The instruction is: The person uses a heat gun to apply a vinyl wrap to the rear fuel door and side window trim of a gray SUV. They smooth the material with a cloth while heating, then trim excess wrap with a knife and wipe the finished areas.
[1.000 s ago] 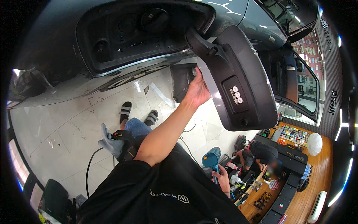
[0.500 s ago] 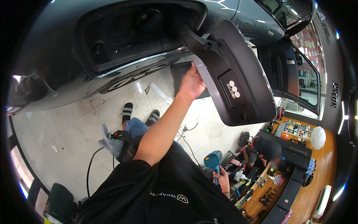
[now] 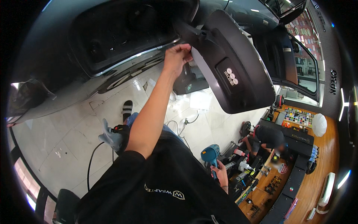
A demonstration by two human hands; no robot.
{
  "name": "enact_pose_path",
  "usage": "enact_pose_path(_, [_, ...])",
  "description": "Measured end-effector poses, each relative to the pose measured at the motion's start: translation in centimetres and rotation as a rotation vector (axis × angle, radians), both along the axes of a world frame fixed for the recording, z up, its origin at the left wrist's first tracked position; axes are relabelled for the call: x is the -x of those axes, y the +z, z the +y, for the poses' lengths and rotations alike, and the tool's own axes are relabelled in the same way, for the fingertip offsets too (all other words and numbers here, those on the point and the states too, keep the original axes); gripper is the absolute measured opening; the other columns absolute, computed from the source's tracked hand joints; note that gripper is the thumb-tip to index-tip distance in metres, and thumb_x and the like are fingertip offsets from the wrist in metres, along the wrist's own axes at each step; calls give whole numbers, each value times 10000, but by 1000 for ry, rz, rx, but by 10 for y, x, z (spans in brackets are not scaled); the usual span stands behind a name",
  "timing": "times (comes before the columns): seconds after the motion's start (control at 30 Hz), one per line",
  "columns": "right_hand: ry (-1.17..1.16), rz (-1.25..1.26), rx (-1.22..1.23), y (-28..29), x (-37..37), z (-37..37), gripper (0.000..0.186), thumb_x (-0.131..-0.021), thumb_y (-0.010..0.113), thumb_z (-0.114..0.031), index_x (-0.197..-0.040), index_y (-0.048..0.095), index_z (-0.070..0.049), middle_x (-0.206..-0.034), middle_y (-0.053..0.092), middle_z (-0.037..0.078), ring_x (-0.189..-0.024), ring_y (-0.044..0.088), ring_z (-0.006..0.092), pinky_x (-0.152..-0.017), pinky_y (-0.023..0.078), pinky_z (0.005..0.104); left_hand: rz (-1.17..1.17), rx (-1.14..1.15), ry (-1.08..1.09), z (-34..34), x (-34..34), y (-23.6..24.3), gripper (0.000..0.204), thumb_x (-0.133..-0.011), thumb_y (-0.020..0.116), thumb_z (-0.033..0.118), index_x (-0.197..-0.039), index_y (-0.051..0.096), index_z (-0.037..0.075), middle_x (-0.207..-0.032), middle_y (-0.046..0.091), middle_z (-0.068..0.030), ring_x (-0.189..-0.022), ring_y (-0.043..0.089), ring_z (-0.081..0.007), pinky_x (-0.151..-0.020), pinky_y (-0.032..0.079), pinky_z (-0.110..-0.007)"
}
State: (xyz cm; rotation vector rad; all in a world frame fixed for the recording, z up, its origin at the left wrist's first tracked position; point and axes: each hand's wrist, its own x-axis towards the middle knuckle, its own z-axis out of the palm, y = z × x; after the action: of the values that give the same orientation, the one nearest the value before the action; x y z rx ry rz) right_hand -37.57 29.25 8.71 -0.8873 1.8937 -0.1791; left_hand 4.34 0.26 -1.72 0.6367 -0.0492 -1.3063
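Note:
An open fuel-flap panel (image 3: 242, 63), dark inside with a pale grey strip along its near edge, hangs on an arm beside the car's dark recess (image 3: 119, 33). My left hand (image 3: 177, 58) pinches the upper end of that pale edge, close to the hinge arm (image 3: 188, 31). Low at my right side, my right hand (image 3: 220, 173) grips the handle of a teal heat gun (image 3: 210, 153). A grey glove (image 3: 110, 139) and a black-and-yellow tool hang at my waist.
Dark car bodywork (image 3: 44, 56) spans the top, with an open door (image 3: 300, 63) at right. A co-worker (image 3: 266, 136) crouches by a cluttered workbench (image 3: 272, 179) at lower right. Cables lie on the tiled floor (image 3: 59, 145). A dark object (image 3: 190, 84) rests beneath the flap.
My left hand has moved up along the flap's edge toward the hinge. The flap appears slightly higher and further left in the view. My right hand still holds the heat gun.

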Motion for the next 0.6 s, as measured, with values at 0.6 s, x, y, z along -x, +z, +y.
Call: enact_pose_path(0.6, [65,12,82,-14,4,-2,493,-755,686,-66,-1204,501,17,-753,542,9,-571,505,84,-442,415,244,477,180,-49,39,45,2,121,-913,528,166,-966,566,64,-885,586,-31,-832,576,-147,-790,510,-289])
